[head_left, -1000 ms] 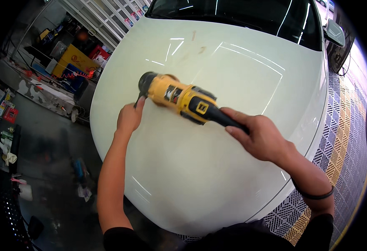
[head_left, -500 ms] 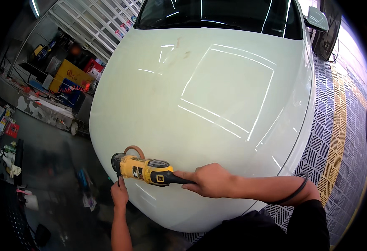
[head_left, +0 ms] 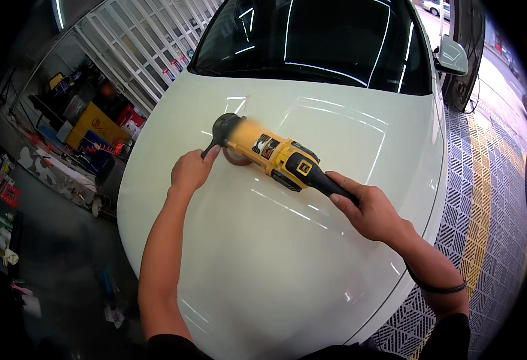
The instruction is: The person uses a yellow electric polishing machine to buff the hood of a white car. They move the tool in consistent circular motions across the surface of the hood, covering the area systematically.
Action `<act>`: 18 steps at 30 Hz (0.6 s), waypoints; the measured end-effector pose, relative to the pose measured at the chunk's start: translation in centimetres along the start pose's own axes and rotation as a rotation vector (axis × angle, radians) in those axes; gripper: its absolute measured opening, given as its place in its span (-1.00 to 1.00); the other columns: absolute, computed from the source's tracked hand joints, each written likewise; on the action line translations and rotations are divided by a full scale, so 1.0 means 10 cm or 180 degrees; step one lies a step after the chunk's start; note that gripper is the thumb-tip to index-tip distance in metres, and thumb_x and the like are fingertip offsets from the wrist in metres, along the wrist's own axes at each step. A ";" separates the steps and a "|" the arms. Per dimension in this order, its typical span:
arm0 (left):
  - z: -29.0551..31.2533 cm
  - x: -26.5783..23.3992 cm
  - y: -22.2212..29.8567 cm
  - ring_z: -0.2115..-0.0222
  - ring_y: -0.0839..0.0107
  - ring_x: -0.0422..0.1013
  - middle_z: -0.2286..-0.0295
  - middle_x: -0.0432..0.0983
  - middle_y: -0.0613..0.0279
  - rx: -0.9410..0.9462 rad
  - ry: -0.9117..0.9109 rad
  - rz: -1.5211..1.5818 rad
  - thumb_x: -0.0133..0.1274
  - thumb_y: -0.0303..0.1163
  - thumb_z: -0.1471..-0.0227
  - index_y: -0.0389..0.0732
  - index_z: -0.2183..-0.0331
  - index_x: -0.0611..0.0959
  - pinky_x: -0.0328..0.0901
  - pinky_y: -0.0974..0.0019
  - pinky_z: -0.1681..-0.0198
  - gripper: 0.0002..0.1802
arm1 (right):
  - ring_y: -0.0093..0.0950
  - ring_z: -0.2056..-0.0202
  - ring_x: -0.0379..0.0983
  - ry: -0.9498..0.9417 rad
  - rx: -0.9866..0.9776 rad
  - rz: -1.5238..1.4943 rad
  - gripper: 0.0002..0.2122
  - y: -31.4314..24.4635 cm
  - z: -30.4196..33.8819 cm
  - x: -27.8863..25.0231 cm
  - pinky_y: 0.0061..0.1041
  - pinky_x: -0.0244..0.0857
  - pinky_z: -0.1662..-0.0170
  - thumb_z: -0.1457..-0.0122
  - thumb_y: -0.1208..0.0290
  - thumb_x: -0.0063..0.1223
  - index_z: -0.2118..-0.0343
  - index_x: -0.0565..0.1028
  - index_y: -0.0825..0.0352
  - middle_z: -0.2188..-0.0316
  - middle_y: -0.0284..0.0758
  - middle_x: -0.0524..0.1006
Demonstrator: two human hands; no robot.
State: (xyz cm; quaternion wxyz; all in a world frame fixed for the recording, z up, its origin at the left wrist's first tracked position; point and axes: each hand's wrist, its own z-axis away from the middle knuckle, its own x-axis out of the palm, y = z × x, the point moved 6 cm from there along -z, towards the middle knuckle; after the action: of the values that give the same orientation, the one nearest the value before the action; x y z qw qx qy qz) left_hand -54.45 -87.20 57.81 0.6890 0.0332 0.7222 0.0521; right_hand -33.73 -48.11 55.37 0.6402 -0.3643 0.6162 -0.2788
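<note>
A yellow and black car polisher (head_left: pixel 269 153) lies slantwise over the white car hood (head_left: pixel 257 258), head toward the upper left. Its orange-brown round pad (head_left: pixel 237 158) shows partly under the head and appears to rest on the paint. My left hand (head_left: pixel 192 169) is closed round the black side handle by the head. At the tool's rear, my right hand (head_left: pixel 371 211) is wrapped about the black grip. Most of the pad is hidden under the tool body.
A dark windshield (head_left: pixel 317 45) rises beyond the hood, with a side mirror (head_left: pixel 451 57) at right. Left stands a cluttered workbench (head_left: pixel 59 162) with a yellow box (head_left: pixel 95 126). Patterned grating (head_left: pixel 455 198) covers the floor at right. A black cord (head_left: pixel 437 288) loops over my right forearm.
Both hands have carried the polisher from the hood's front left edge up toward the windshield. The tool now slants more, and my left arm reaches farther over the hood. The view has shifted slightly.
</note>
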 end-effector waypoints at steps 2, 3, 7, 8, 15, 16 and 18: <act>-0.32 -0.04 0.50 0.21 -0.08 0.67 0.30 0.75 -0.10 0.0351 -0.0018 0.0170 0.10 0.30 -0.43 -0.29 0.17 0.76 0.48 -0.07 0.09 -0.28 | -0.25 0.45 0.51 0.0301 0.0062 -0.0055 -0.48 0.22 -0.12 -0.20 -0.25 0.45 0.19 -0.56 0.21 0.16 -0.52 0.45 0.12 0.50 -0.11 0.50; -0.49 -0.03 0.69 0.19 -0.01 0.68 0.28 0.75 -0.02 0.0528 0.0086 -0.0012 0.18 0.21 -0.40 -0.23 0.11 0.75 0.49 -0.05 0.07 -0.40 | -0.38 0.43 0.50 0.0353 0.0123 -0.0124 -0.47 0.34 -0.21 -0.29 -0.31 0.45 0.15 -0.58 0.21 0.12 -0.54 0.42 0.16 0.46 -0.19 0.51; -1.25 -0.25 1.21 0.12 0.07 0.70 0.23 0.77 0.11 0.0970 0.0644 -0.0453 0.33 -0.04 -0.31 -0.10 0.05 0.75 0.53 -0.03 0.01 -0.63 | -0.66 0.53 0.36 0.0450 0.0636 -0.0521 -0.49 0.51 -0.74 -0.58 -0.54 0.41 0.45 -0.67 0.16 -0.04 -0.59 0.36 0.10 0.47 -0.43 0.42; -1.44 -0.29 1.27 0.10 0.06 0.70 0.21 0.78 0.11 0.1021 0.0774 -0.0629 0.33 -0.07 -0.30 -0.09 0.04 0.76 0.54 -0.04 -0.01 -0.65 | -0.64 0.56 0.37 0.0500 0.0696 -0.0456 -0.48 0.54 -0.92 -0.63 -0.51 0.44 0.44 -0.68 0.11 -0.07 -0.60 0.35 0.09 0.49 -0.41 0.43; -2.22 0.15 0.52 0.01 -0.03 0.69 0.10 0.79 0.02 0.0219 0.0817 -0.0441 0.37 -0.08 -0.24 -0.15 0.02 0.82 0.55 -0.06 -0.08 -0.59 | -0.62 0.58 0.42 0.0140 0.0445 0.0363 -0.44 0.44 -2.16 -0.72 -0.51 0.49 0.43 -0.66 -0.04 -0.06 -0.59 0.36 0.05 0.52 -0.40 0.47; -2.12 0.24 0.40 0.02 -0.05 0.69 0.12 0.79 0.00 0.0165 0.0717 -0.0409 0.37 -0.08 -0.24 -0.17 0.03 0.81 0.55 -0.06 -0.08 -0.59 | -0.62 0.59 0.41 0.0058 0.0440 0.0353 -0.44 0.42 -2.15 -0.64 -0.52 0.48 0.43 -0.65 -0.04 -0.05 -0.59 0.37 0.05 0.52 -0.40 0.47; -1.82 0.25 0.28 0.04 -0.08 0.69 0.14 0.79 -0.05 0.0009 0.0570 -0.0317 0.38 -0.09 -0.23 -0.20 0.06 0.81 0.55 -0.08 -0.06 -0.59 | -0.62 0.59 0.39 -0.0116 0.0320 0.0367 -0.46 0.33 -2.11 -0.58 -0.55 0.45 0.47 -0.65 0.00 -0.03 -0.56 0.41 0.09 0.52 -0.40 0.46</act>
State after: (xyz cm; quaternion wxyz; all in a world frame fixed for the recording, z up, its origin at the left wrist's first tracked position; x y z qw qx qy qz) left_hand -72.84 -84.68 56.45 0.6233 -0.0066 0.7817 0.0195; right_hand -55.45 -44.06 56.61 0.6838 -0.3007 0.6096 -0.2654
